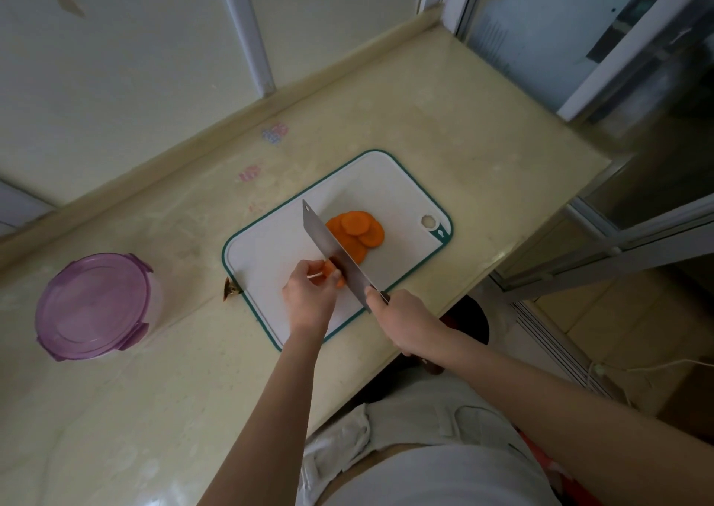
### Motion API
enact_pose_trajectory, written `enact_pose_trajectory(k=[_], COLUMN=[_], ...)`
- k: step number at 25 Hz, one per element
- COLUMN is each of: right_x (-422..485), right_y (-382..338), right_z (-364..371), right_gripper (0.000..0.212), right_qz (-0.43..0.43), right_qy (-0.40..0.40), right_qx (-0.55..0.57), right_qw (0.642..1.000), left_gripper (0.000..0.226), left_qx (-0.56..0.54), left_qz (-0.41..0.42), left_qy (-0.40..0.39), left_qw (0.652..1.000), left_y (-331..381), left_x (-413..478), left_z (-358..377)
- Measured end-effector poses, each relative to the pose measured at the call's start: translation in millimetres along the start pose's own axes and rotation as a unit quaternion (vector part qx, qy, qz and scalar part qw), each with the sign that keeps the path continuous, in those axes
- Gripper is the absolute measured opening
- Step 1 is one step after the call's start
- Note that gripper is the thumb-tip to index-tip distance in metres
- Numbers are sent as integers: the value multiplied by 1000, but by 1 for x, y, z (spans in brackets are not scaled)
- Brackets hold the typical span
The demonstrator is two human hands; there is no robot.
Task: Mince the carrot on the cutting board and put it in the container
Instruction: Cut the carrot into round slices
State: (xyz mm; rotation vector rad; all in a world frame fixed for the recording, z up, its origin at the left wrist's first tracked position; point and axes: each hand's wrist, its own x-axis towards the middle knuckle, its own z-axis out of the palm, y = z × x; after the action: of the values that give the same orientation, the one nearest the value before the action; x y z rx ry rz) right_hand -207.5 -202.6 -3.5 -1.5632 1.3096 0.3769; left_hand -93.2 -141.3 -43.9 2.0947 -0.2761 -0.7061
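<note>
container [92, 306]: left end of the counter, well apart from the board, purple lid on.
scrap [230, 288]: brown carrot top on the counter, touching the board's left edge.
cutting board [266, 246]: at the counter's front edge, toward its right end.
left hand [309, 298]: my fingers are curled, pinching the carrot stub [331, 272] against the board.
cleaver [334, 252]: blade down, just right of the stub.
slices [357, 231]: overlapping rounds piled mid-board, right of the blade.
right hand [403, 322]: my fingers are wrapped round the handle.
step: I'd say slicing, last bit; mincing not begun.
next: finish the stub with fingertips tucked back, then strips, cross-chop, unclip the lid.
</note>
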Motion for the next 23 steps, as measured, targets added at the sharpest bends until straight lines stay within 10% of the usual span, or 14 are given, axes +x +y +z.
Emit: enact_pose_trajectory(k=[11,23], right_x=[28,54], right_y=[-19,-33], right_z=[19,-33], right_gripper=[55,50], right_qz=[-167,-96], right_qy=[25,-91], right_qx=[-88,40], right_qw=[982,990], left_gripper=[13,20], left_qx=[18,-24], left_qz=[13,0], left_qy=[18,-4], left_qw=[1000,1000], left_y=[-4,-4], left_x=[-8,-11], left_z=[-1,-1])
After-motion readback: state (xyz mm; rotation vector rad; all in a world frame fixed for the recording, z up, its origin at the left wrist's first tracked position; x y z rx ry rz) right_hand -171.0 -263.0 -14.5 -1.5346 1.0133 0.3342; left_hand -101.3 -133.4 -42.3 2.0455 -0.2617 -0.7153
